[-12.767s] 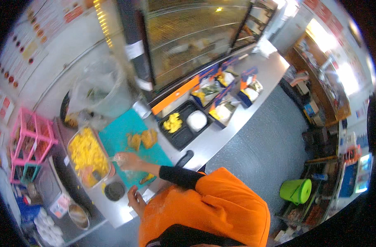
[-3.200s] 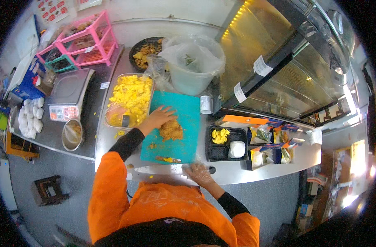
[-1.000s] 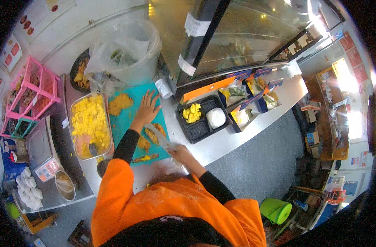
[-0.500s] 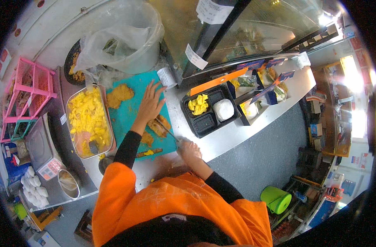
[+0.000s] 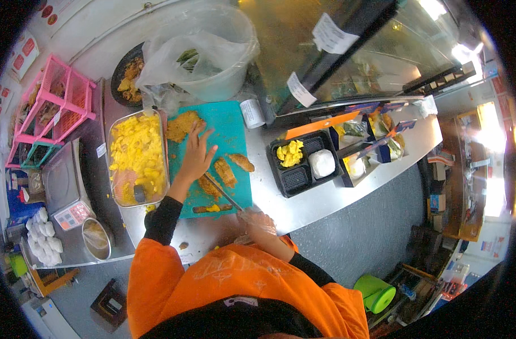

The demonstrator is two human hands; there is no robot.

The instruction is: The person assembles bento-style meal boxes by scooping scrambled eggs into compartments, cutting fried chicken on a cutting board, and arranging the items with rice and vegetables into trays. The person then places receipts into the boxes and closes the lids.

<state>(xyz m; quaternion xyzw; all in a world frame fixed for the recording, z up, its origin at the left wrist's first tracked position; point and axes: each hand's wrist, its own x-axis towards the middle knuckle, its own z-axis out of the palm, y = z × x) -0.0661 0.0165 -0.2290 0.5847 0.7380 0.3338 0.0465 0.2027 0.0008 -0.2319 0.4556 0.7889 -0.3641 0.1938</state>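
My right hand (image 5: 259,225), in a clear plastic glove, is closed round the handle of a knife (image 5: 224,195). Its blade points up-left beside a cut piece of breaded cutlet (image 5: 207,185) on a teal cutting board (image 5: 230,125). Two more cut pieces (image 5: 225,172) lie to the right of the blade. Open and spread, my left hand (image 5: 196,157) hovers over the board, its fingertips over the edge of a larger breaded cutlet (image 5: 180,125); whether they touch it I cannot tell. Along the board's near edge lies a brown strip (image 5: 204,209) with a yellow bit on it.
Left of the board stands a metal tray (image 5: 166,186) of scrambled egg. A black compartment tray (image 5: 295,183) with egg and a white rice mound sits to the right, before packed meal boxes (image 5: 355,169). Behind are a plastic-lined tub (image 5: 235,62) and a glass cabinet (image 5: 348,73).
My left hand has moved left from the cut cutlet toward the larger one. The cut pieces now lie further apart. The knife stays in my right hand, and the view has shifted slightly.
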